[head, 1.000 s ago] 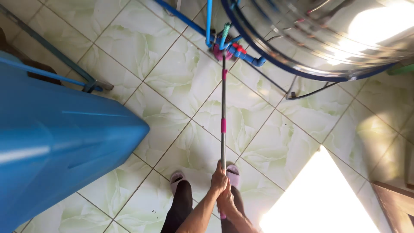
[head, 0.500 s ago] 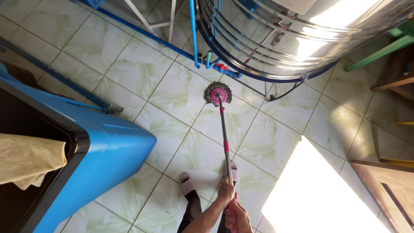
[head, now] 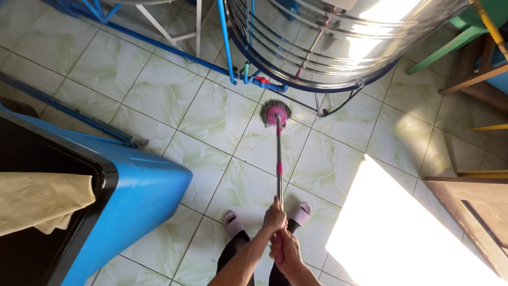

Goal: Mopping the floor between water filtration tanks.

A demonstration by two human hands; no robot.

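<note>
Round mop head (head: 275, 113) drawn back from steel tank (head: 328, 42), both hands' fingers (head: 275, 216) wrapped around metal pole (head: 278, 159)

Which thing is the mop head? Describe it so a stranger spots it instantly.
Find the big shiny steel tank at the top. On the pale green tiled floor just below its rim lies the mop head: a round grey fringe with a pink hub, ending the metal pole.

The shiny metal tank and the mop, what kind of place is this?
Probably a home wash or utility area: a big round stainless-steel water tank with blue plastic pipes stands on a pale green tiled floor, where both hands hold a pink-headed metal-handled mop.
</note>
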